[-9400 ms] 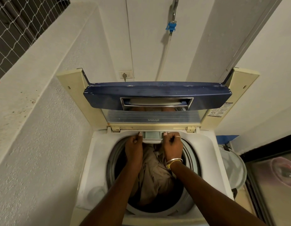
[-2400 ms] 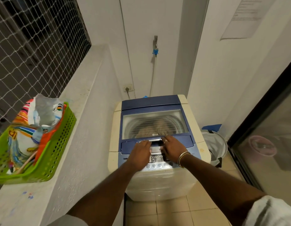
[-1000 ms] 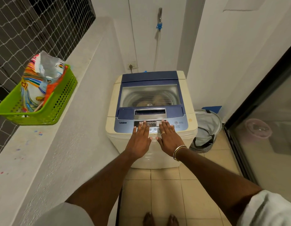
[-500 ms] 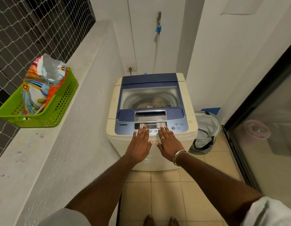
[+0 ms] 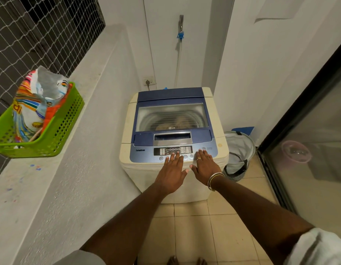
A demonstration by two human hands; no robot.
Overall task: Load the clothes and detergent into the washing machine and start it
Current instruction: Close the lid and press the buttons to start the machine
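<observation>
The top-loading washing machine (image 5: 127, 134) stands against the back wall, cream with a blue top. Its lid (image 5: 171, 116) is down, and brown clothes show dimly through the lid window. Along the front edge runs the control panel (image 5: 144, 151) with a display and a row of round buttons. My left hand (image 5: 171, 172) lies flat with straight fingers, its fingertips on the buttons under the display. My right hand (image 5: 204, 166) is flat beside it, fingertips touching the panel near the power button (image 5: 203, 148). Both hands hold nothing.
A green plastic basket (image 5: 56, 131) holding a colourful detergent bag (image 5: 35, 104) sits on the white ledge at left. A grey laundry hamper (image 5: 240, 152) stands on the tiled floor right of the machine. A glass sliding door (image 5: 309, 150) lines the right side. A tap and hose (image 5: 180, 35) hang behind.
The lid, raised 9.4 s ago, is down. Both hands moved from the lid handle to the control panel; since half a second ago the right hand slid right toward the power button.
</observation>
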